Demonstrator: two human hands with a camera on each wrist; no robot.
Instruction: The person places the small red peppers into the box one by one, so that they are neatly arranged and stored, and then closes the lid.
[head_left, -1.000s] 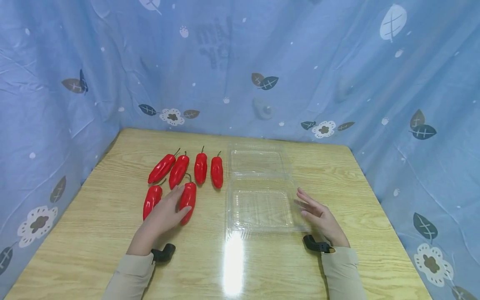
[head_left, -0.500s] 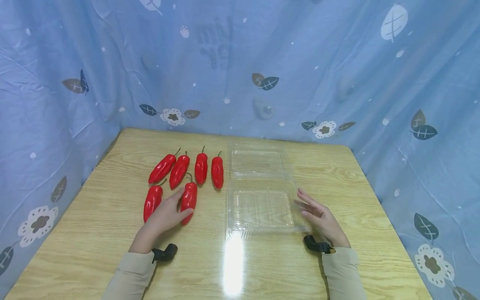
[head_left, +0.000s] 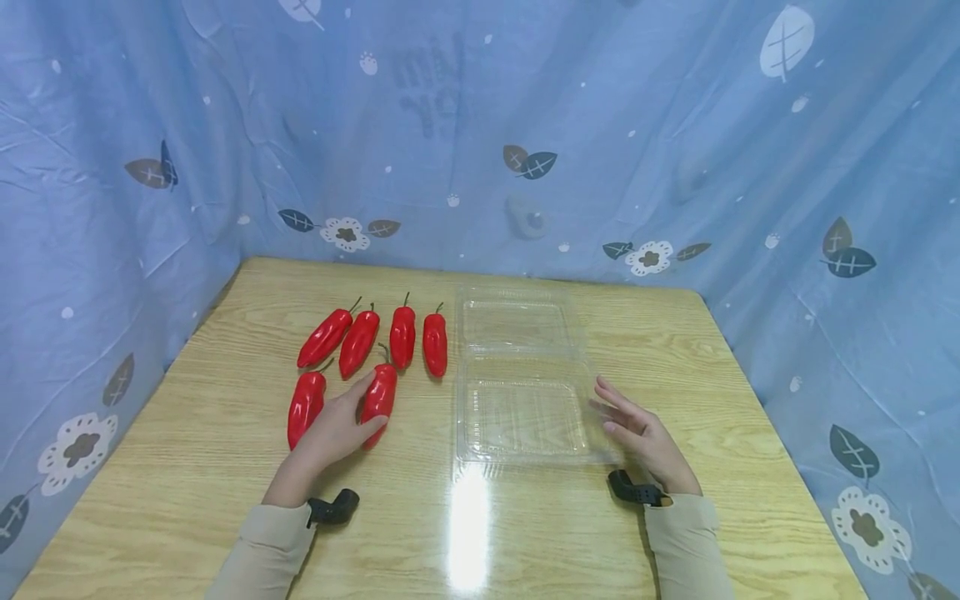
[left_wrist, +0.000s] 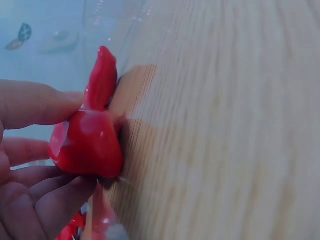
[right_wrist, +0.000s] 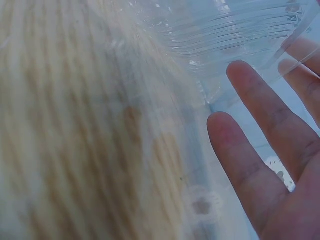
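Observation:
My left hand (head_left: 335, 429) grips a shiny red chili pepper (head_left: 380, 392) between thumb and fingers, its dark curved stem pointing away from me. In the left wrist view the pepper (left_wrist: 87, 142) sits close over the wood, with the thumb on one side and fingertips under the other. At the right edge of a clear plastic clamshell box (head_left: 525, 454), my right hand (head_left: 647, 437) rests with relaxed, spread fingers and holds nothing. The right wrist view shows its fingers (right_wrist: 260, 100) beside the box's ribbed clear wall (right_wrist: 230, 35). The box lies open, lid (head_left: 517, 323) toward the back.
Another red pepper (head_left: 306, 408) lies just left of my left hand. Behind it several more peppers (head_left: 358, 343) form a row, stems toward the back. The wooden table (head_left: 555, 533) ends at a blue patterned curtain (head_left: 480, 125) at the back and sides.
My left hand has shifted slightly to the right, and the gripped pepper has tilted a little, its stem end moving right. The right hand and the box stay where they were.

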